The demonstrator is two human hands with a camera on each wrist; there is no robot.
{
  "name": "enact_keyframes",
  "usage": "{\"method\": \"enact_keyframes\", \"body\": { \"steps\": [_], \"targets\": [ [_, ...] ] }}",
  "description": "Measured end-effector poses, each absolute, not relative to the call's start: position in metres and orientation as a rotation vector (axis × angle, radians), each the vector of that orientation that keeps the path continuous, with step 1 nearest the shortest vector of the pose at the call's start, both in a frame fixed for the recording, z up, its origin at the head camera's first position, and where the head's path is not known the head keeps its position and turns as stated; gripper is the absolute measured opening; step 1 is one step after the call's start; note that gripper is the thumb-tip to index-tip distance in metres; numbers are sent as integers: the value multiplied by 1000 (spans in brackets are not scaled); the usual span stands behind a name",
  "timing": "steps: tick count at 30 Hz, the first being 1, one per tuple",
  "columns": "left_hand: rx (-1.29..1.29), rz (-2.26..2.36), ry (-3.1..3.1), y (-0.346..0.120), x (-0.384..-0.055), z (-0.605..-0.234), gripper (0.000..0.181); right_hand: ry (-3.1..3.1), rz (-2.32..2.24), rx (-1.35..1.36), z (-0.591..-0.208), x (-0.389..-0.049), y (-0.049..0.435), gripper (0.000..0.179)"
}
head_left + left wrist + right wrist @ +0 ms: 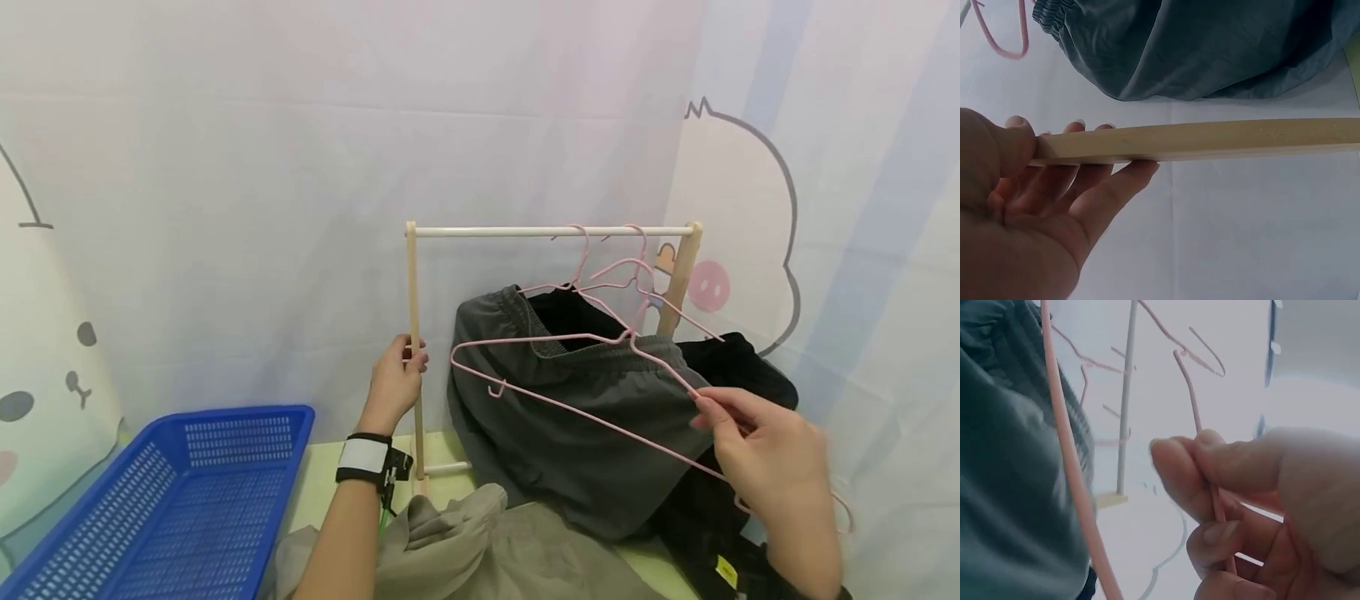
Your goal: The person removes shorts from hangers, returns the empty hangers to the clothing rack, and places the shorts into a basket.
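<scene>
My left hand [392, 383] grips the left post [1210, 139] of a small wooden clothes rack, thumb on one side and fingers on the other. In my right hand [780, 467] is a pink wire hanger [540, 338] with no garment on it, pinched along one sloping arm between thumb and fingers. The hanger is held in front of dark grey shorts [525, 458] with an elastic waistband. Those shorts hang at the rack, below pink hangers hooked on the white rail [495, 232]. Behind them, a black garment [738, 367] is partly hidden.
A blue plastic basket [195, 525] with perforated sides stands on the left. A khaki garment [540, 558] lies crumpled on the pale green tabletop [326, 467] before the rack. Printed white curtains [225, 250] enclose the back and sides. Dark material with a yellow label [726, 572] lies lower right.
</scene>
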State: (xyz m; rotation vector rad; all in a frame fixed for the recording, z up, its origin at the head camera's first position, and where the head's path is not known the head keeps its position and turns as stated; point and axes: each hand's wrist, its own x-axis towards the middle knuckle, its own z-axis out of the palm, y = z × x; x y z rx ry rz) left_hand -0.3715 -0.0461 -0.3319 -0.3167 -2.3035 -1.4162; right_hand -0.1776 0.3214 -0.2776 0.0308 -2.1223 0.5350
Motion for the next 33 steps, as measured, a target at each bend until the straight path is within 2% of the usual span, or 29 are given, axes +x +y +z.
{"method": "enact_keyframes", "body": {
  "steps": [5,13,21,33],
  "targets": [
    [-323,-1432,-2296,-47,-371,-331,22,-2183,472,95,-251,-197,301,18],
    [-333,-1457,-2282,-48,-372,-333,24,-2208,513,291,-217,-254,231,36],
    [-333,-1477,-2277,-48,-373,-334,22,-2276,545,292,-224,-285,192,35],
    [-357,-1485,-2260,-50,-372,-333,25,-2392,649,219,-247,-281,179,33]
  ]
}}
